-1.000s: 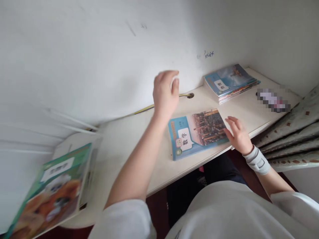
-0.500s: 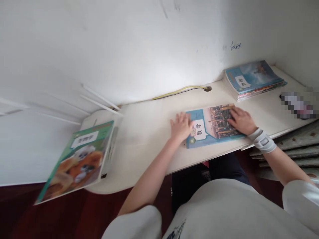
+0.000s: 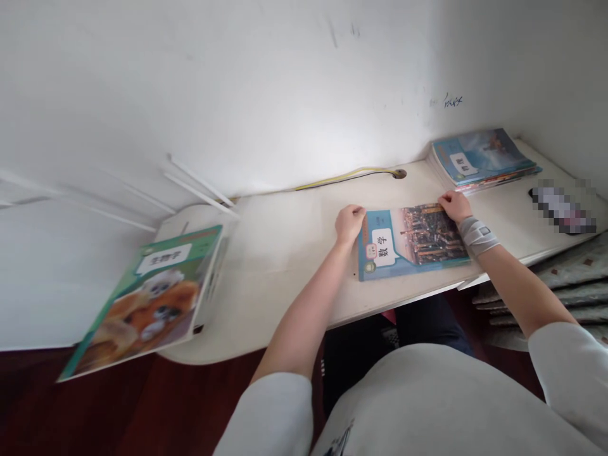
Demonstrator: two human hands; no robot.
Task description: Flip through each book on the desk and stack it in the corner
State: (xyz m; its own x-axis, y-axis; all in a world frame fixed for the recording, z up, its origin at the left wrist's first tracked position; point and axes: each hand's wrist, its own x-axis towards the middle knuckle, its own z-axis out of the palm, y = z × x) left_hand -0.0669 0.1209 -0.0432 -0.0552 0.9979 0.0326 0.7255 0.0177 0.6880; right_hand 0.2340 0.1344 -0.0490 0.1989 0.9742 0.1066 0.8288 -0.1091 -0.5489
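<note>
I watch a green book (image 3: pixel 159 297) overhang the left end of the desk (image 3: pixel 285 266). My left hand (image 3: pixel 349 223), forearm reaching forward, pinches the far left corner of the blue book (image 3: pixel 420 244), flat on the desk; my right hand (image 3: pixel 455 207) pinches its far right corner, near the book stack (image 3: pixel 484 157) and a pixelated object (image 3: pixel 560 206).

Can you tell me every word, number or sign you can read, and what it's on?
"数学": on the blue book in the middle.
"物理", though small: on the top of the book stack.
Blurred, maybe "生物学": on the green book.
Can't be read: the handwriting on the wall, the tiny cover print, and the dark print on the shirt.
</note>
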